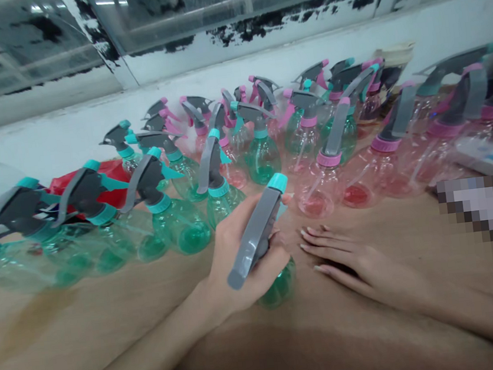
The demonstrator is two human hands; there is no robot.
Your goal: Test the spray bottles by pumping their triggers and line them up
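Left hand is wrapped around the upper part of a green spray bottle, which appears upright near the desk's near edge, nozzle toward the far edge. Right hand, farther from the bottle, lies to its right on the desk, fingers extended, holding nothing.

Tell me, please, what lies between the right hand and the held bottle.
In the head view, only bare tabletop shows between the right hand and the green bottle.
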